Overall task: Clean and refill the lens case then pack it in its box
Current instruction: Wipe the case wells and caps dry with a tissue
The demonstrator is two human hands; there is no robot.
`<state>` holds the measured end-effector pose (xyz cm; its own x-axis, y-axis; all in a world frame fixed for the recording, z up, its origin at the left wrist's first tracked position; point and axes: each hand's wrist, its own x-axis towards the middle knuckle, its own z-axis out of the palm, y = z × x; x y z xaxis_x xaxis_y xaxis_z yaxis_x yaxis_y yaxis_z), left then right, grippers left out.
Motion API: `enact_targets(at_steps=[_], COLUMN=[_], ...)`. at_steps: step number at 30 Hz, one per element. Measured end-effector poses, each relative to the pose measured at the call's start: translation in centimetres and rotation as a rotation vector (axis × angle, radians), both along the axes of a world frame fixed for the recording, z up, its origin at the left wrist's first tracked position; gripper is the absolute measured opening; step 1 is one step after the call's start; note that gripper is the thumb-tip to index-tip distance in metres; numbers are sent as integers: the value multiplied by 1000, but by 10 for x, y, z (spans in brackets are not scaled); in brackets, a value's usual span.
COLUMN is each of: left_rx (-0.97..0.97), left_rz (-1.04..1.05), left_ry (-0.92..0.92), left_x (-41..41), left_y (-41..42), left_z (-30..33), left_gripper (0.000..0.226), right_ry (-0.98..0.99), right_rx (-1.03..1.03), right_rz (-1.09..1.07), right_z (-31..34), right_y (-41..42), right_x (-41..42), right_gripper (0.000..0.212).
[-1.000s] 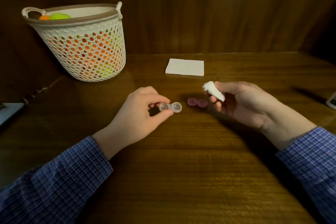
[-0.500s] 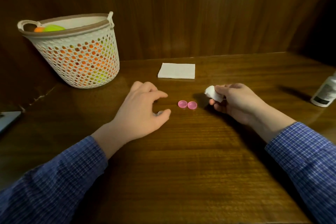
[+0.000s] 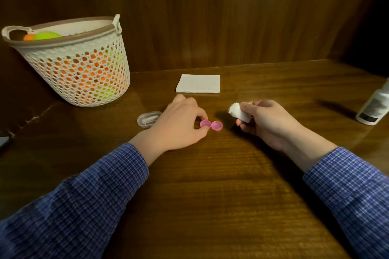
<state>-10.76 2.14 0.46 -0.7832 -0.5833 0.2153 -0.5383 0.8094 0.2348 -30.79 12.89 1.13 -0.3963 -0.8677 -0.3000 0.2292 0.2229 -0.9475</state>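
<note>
Pink caps, two of them, lie side by side at the middle of the frame on the wooden table (image 3: 210,195); our left hand (image 3: 179,128) pinches the left cap (image 3: 205,124) between thumb and forefinger, while the right cap (image 3: 216,125) sits untouched just beside it. Our right hand (image 3: 269,122) curls round a wad of white tissue (image 3: 239,111). A clear oval box (image 3: 148,119) peeks out left of our left hand (partly hidden by it). Above lies a folded white napkin (image 3: 198,83). A perforated basket (image 3: 80,73) stands upper left, and a white bottle (image 3: 374,107) at the right edge.
</note>
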Motion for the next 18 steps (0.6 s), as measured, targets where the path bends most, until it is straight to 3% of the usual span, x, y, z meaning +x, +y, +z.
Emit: enact_targets(at_steps=[5, 10, 14, 18], left_rx=[17, 109, 336, 442], left_rz=[13, 74, 111, 89], left_ry=[180, 405, 515, 589], left_x=[7, 23, 39, 44], left_y=[12, 37, 48, 52], left_z=[6, 14, 8, 1], left_gripper=[21, 32, 40, 38], right_ry=[-69, -211, -106, -9], right_rx=[-101, -212, -219, -274], right_rz=[75, 230, 303, 340], right_z=[2, 6, 6, 4], right_y=[3, 9, 18, 23], right_x=[4, 17, 31, 41], right_gripper=[23, 23, 26, 23])
